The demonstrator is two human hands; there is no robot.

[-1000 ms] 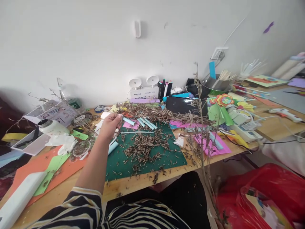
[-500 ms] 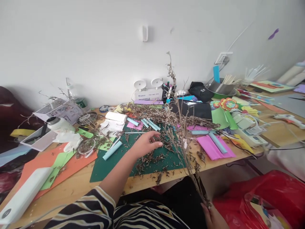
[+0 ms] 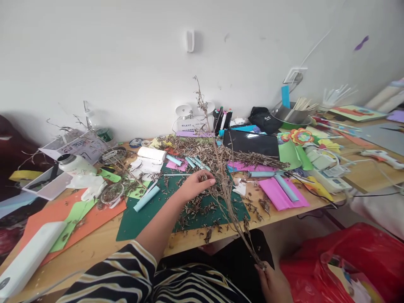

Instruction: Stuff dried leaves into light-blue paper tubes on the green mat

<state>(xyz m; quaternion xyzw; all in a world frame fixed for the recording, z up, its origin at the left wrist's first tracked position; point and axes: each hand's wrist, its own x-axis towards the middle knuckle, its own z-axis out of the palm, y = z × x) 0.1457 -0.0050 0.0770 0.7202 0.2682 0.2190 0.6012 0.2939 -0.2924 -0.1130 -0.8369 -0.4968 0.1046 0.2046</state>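
My right hand [image 3: 274,283], low in front at the bench edge, is closed round the lower end of a dried plant stalk [image 3: 235,216]. The brittle brown branch leans up and left over the table, its thin tip reaching in front of the wall. Beside the branch, my left hand [image 3: 198,185] is open, thumb stretched out and fingers curved; whether the fingertips touch the twigs is hard to tell. Crumbled dry leaves [image 3: 198,210] lie under it on a green cutting mat [image 3: 135,225]. A larger heap of dried plant matter [image 3: 189,146] stretches behind.
Light blue paper rolls [image 3: 147,198], a pink paper sheet [image 3: 268,194] and a white bottle [image 3: 75,164] lie around the mat. A black case [image 3: 252,145] is behind. At right are a glue gun [image 3: 380,158] and, below the table, a red plastic bag [image 3: 347,248].
The dried stalk has swung left, its tip moving towards the middle, as my right hand shifted slightly left and up. My left hand is now closer to the branch.
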